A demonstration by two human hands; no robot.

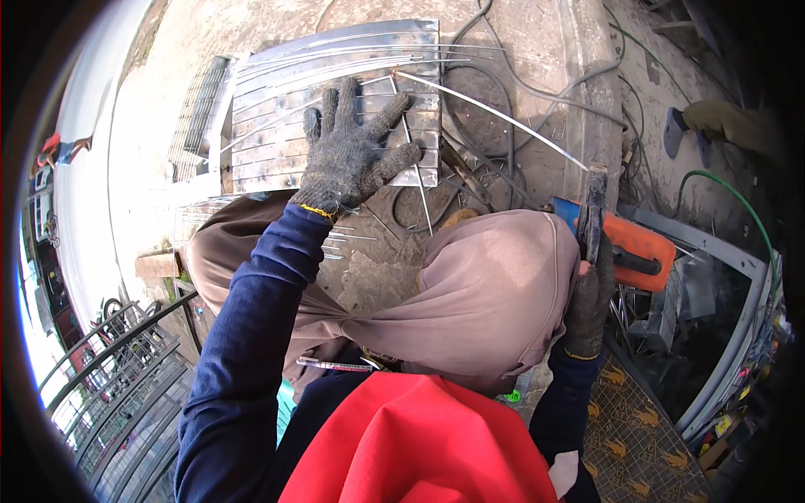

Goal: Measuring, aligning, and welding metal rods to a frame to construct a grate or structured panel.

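My left hand (348, 155), in a dark grey knitted glove, lies with fingers spread over a slatted metal panel (335, 42). A thin metal rod (422, 197) passes by its thumb, running off the panel's near edge. My right hand (589, 298), also gloved, is closed around a welding electrode holder (596, 201) beside my right knee. A long pale welding electrode (495, 111) is clamped in the holder's jaws. Its far tip reaches the panel near the upper end of the thin rod; whether they touch, I cannot tell.
Several thin rods (335, 71) lie across the panel. A ribbed metal grille (199, 109) stands at its left. Cables (545, 92) loop over the concrete floor. An orange-handled tool (641, 251) and a grey metal frame (729, 264) are at right. Another person's foot (675, 132) is at far right.
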